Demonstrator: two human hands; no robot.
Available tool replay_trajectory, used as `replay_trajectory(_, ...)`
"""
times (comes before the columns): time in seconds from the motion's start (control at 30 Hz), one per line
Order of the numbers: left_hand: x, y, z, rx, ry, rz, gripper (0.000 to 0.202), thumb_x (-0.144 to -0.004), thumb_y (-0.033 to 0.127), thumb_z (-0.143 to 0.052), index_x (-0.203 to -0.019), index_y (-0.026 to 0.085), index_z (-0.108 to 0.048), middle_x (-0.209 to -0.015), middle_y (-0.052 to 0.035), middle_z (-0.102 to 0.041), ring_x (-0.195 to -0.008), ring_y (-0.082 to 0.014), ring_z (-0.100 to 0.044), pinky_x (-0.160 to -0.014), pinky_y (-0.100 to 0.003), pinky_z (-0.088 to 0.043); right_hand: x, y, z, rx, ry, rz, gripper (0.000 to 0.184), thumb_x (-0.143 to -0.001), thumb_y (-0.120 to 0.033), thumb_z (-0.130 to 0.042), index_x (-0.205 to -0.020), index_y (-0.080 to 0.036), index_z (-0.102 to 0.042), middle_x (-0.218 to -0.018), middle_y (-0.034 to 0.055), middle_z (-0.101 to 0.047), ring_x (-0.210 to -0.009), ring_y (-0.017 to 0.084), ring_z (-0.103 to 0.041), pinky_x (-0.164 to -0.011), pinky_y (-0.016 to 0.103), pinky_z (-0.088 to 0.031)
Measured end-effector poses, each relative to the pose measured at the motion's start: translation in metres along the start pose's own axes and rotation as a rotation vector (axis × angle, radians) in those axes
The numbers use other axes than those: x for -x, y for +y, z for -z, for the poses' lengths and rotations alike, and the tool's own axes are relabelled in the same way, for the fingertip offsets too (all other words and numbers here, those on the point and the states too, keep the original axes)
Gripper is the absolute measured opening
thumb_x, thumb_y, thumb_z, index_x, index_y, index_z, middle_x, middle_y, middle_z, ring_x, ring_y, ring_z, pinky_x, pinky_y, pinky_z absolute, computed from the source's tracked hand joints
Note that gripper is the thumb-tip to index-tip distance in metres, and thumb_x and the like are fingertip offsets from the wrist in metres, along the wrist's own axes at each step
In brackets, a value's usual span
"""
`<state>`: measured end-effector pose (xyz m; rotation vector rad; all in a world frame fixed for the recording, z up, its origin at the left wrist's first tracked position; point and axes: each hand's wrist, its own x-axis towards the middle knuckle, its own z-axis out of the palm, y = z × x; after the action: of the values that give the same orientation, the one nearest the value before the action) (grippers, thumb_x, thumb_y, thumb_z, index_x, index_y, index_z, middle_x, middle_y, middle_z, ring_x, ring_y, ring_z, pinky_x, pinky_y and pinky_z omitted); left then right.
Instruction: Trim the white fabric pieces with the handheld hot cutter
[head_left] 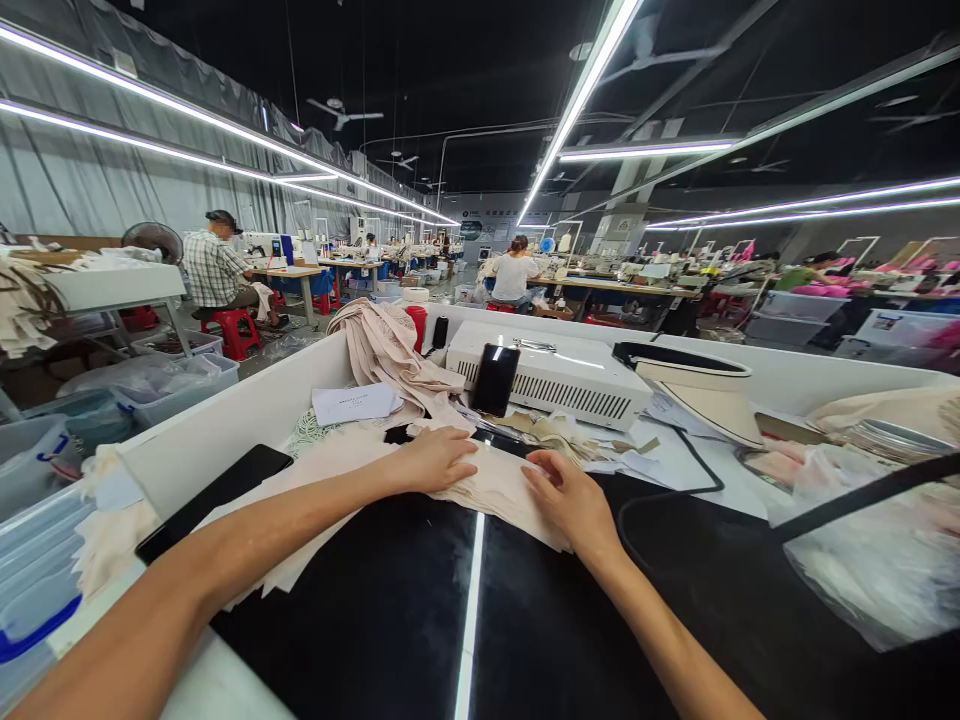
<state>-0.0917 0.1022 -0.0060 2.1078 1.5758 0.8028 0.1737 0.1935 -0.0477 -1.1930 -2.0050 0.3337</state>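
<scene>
Left hand (433, 460): flat over pale cloth (499, 485), fingers slightly spread, undersides hidden.
Cloth: along the black surface (360, 620)'s far edge, partly covered by hands.
Right hand (574, 508): fingers curled at cloth's edge; cannot tell whether pinching.

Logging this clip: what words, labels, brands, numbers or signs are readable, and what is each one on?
None can be read with certainty.
White paper slip: printed lines, too small to read.
Far wall: a logo and lettering, too small and blurred to read.
</scene>
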Motion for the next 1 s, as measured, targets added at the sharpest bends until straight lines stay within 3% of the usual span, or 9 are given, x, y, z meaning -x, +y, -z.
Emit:
replay_trajectory(0.2,0.014,-0.015,-0.010,-0.023,-0.019,0.013,0.045,-0.117,0.047,-0.073,-0.156,0.027,-0.080,-0.191,-0.0178,-0.057,-0.183,-0.0432,-0.043,-0.151,-0.073,-0.027,0.010,0.000,0.012,0.152,0.001,0.086,0.032,-0.103,-0.023,-0.062,-0.118,-0.029,-0.090,-0.130,0.0152,-0.090,-0.122,0.038,-0.083,-0.099,0.049,-0.061)
replay_trajectory(0.43,0.016,-0.007,-0.005,-0.025,0.009,0.014,0.049,-0.114,0.049,-0.076,-0.158,0.027,-0.079,-0.190,-0.0175,-0.058,-0.182,-0.0421,-0.047,-0.150,-0.072,-0.031,0.041,-0.028,0.010,0.175,-0.087,0.250,0.035,-0.112,-0.020,-0.059,-0.118,-0.028,-0.093,-0.127,0.0146,-0.093,-0.124,0.037,-0.087,-0.109,0.050,-0.065)
replay_trajectory(0.6,0.029,0.004,0.028,-0.055,0.138,0.062,0.040,-0.119,0.044,-0.067,-0.151,0.025,-0.083,-0.177,-0.0135,-0.072,-0.171,-0.0347,-0.058,-0.149,-0.051,-0.038,0.072,-0.054,0.019,0.082,-0.176,0.368,0.035,-0.114,-0.023,-0.060,-0.126,-0.029,-0.092,-0.132,0.0134,-0.093,-0.123,0.035,-0.088,-0.109,0.050,-0.070)
replay_trajectory(0.73,0.060,-0.008,0.071,-0.165,0.176,0.275,0.032,-0.123,0.043,-0.065,-0.131,0.020,-0.085,-0.144,-0.0174,-0.084,-0.139,-0.0370,-0.076,-0.131,-0.055,-0.057,0.103,-0.068,0.030,-0.007,-0.231,0.435,0.034,-0.117,-0.026,-0.060,-0.128,-0.033,-0.091,-0.130,0.0109,-0.093,-0.120,0.033,-0.090,-0.106,0.048,-0.073)
replay_trajectory(0.8,0.079,-0.016,0.088,-0.235,0.151,0.404,0.033,-0.122,0.045,-0.077,-0.139,0.018,-0.082,-0.146,-0.0153,-0.081,-0.135,-0.0351,-0.078,-0.122,-0.058,-0.064,0.115,-0.069,0.032,-0.050,-0.236,0.449,0.031,-0.118,-0.030,-0.062,-0.125,-0.034,-0.091,-0.128,0.0108,-0.093,-0.118,0.033,-0.091,-0.104,0.048,-0.074)
replay_trajectory(0.9,0.105,-0.025,0.095,-0.301,0.084,0.549,0.043,-0.119,0.046,-0.086,-0.153,0.020,-0.076,-0.155,-0.0138,-0.076,-0.133,-0.0328,-0.080,-0.113,-0.056,-0.072,0.129,-0.066,0.028,-0.148,-0.257,0.431,0.028,-0.118,-0.035,-0.064,-0.121,-0.036,-0.092,-0.126,0.0105,-0.093,-0.115,0.035,-0.092,-0.102,0.049,-0.075)
replay_trajectory(1.0,0.121,-0.027,0.088,-0.313,0.065,0.601,0.044,-0.120,0.045,-0.085,-0.155,0.020,-0.076,-0.156,-0.0141,-0.076,-0.133,-0.0329,-0.080,-0.112,-0.056,-0.073,0.136,-0.063,0.021,-0.231,-0.331,0.409,0.030,-0.120,-0.041,-0.063,-0.121,-0.039,-0.093,-0.128,0.0094,-0.093,-0.117,0.034,-0.091,-0.106,0.048,-0.075)
